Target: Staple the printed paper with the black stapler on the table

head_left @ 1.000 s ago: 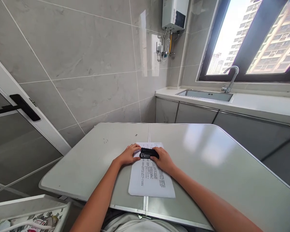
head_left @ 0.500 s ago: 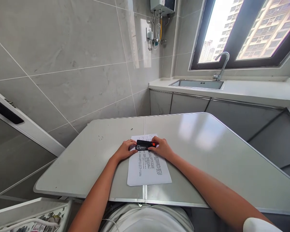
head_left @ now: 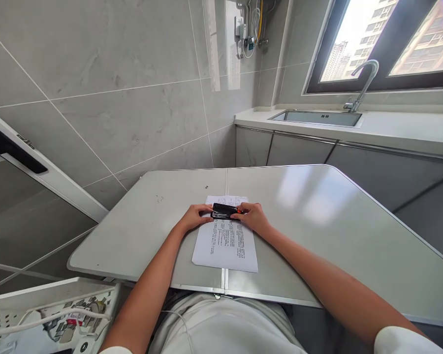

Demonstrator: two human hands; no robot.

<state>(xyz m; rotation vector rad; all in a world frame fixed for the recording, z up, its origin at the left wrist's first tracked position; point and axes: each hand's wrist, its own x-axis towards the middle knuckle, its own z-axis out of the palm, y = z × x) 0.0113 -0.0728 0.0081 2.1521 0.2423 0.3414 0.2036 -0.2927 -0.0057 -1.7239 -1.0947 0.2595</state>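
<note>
Near L, a white basket (head_left: pixel 40 294) w/ assorted small items, cut off by frame edge. The L hand (head_left: pixel 196 218) pinches the L end of a black stapler (head_left: pixel 225 209), held over the far part of the printed paper (head_left: pixel 225 253) on the table (head_left: pixel 339 241); stapler's arm & base stand apart at L. The R hand (head_left: pixel 256 218) grasps its R end, partly hiding it. Progress (est.): mid-handling; stapler in hand, not yet set down. Unclear: no. of sheets, text, any staple, stapler-paper contact.
</note>
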